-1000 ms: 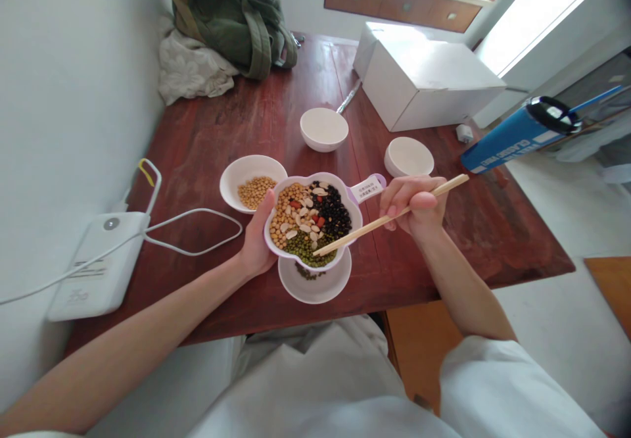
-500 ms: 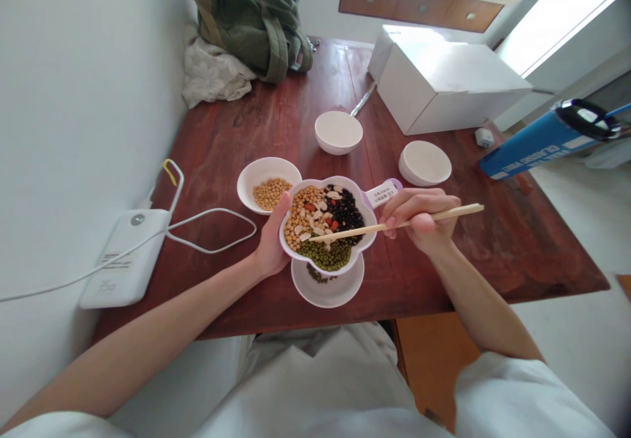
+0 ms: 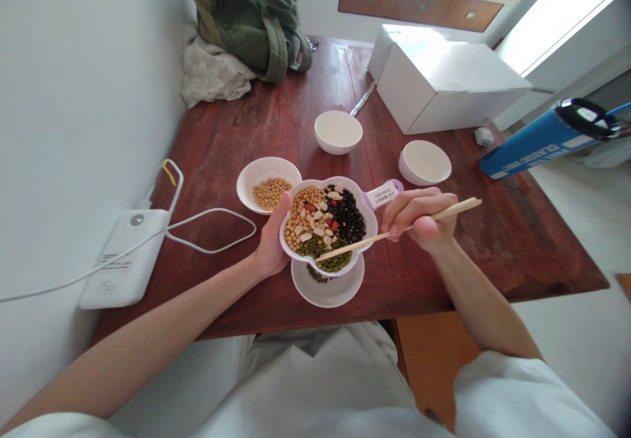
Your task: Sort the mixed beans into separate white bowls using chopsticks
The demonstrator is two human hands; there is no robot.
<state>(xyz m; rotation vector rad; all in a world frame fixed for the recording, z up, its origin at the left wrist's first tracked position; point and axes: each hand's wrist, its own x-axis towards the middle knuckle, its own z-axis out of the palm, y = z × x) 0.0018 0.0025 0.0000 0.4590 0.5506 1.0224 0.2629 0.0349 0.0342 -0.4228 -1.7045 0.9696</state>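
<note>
Left hand [image 3: 270, 241]: cups the dish from its left side, thumb [image 3: 282, 202] up against the rim; the other fingers are curled beneath, mostly hidden, and grip the dish.

Right hand [image 3: 419, 218]: fingers [image 3: 404, 206] closed on the chopsticks, pinching the pair well back from the tips.

Bamboo chopsticks [image 3: 394, 231]: slant across the dish, tips low at its near rim, just over the mung beans [image 3: 320, 254].

Flower-shaped dish [image 3: 345, 180]: white with a lilac rim and a labelled handle, held near the table's [image 3: 221, 135] front edge, around the middle. Soybeans [image 3: 298, 221], black beans [image 3: 348, 221] and pale nut slices [image 3: 320, 218] fill it in sectors.

White saucer [image 3: 328, 296]: lies under the dish's near lobe, a few loose beans [image 3: 315, 275] on it. Whether the dish bears on it: cannot tell.

White bowl [image 3: 261, 165]: just left of the dish, holding soybeans [image 3: 270, 193].

Rest: two more white bowls [image 3: 338, 132] [image 3: 424, 162] beyond the dish; white box [image 3: 444, 79] at the far right; blue tumbler [image 3: 535, 139] over the right edge; white charger [image 3: 123, 260] with cable at the left edge; green bag [image 3: 251, 20] at the far corner.

Handling note (judgement): the dish is packed near its rim, so shallow tip movements and a steady left hand would limit spillage.
</note>
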